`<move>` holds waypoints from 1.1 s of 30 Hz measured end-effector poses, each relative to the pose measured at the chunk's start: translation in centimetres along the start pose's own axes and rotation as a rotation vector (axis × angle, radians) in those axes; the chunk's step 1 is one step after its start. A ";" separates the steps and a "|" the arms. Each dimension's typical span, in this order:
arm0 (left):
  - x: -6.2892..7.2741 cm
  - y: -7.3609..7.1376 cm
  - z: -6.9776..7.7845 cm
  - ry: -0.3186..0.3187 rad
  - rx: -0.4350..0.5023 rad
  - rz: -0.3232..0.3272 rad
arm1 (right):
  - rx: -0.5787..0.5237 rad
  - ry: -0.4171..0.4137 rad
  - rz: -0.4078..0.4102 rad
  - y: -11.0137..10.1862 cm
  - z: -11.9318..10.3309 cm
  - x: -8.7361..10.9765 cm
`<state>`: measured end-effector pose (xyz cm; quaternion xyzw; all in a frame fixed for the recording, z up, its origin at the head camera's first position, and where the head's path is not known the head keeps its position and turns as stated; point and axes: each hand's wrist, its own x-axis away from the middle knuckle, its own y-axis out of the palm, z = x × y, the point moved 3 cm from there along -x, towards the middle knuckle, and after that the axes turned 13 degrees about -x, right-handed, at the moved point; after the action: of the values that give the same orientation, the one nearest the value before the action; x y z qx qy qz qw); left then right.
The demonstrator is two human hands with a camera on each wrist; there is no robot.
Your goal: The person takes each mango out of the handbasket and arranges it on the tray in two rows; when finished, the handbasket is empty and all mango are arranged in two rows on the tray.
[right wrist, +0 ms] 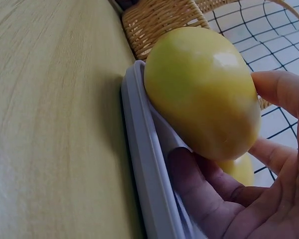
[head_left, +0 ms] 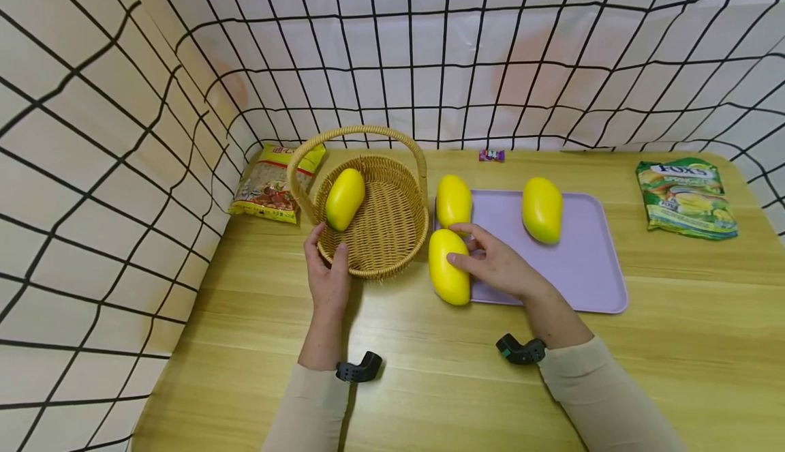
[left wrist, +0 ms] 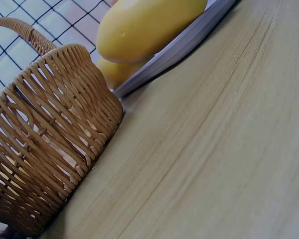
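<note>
A wicker basket with an arched handle has one yellow mango lying inside at its left. My left hand holds the basket's near left rim, thumb at the front edge and fingers along the left side. In the head view, my right hand grips another mango over the near left corner of a lilac tray. The right wrist view shows this mango tilted above the tray rim, between thumb and fingers. Two more mangoes lie farther back, one at the tray's left edge, one toward its right.
Behind the basket at left is a yellow food packet. A small purple wrapped candy lies behind the tray, and a green FOX'S candy bag at far right. A black wire grid borders the wooden table's back and left sides.
</note>
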<state>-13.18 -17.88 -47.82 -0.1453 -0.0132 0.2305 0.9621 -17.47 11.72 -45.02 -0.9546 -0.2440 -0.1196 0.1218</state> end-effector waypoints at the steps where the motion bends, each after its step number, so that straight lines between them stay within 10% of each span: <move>1: 0.0 0.0 0.0 0.001 0.001 0.000 | -0.002 0.002 0.002 0.0 0.0 0.0; 33: -0.2 0.2 -0.2 0.011 0.050 -0.001 | 0.025 0.000 0.026 0.1 0.4 -0.3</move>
<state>-13.42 -17.90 -48.05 -0.1224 -0.0023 0.2293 0.9656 -17.60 11.59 -45.49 -0.9561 -0.2331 -0.1151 0.1353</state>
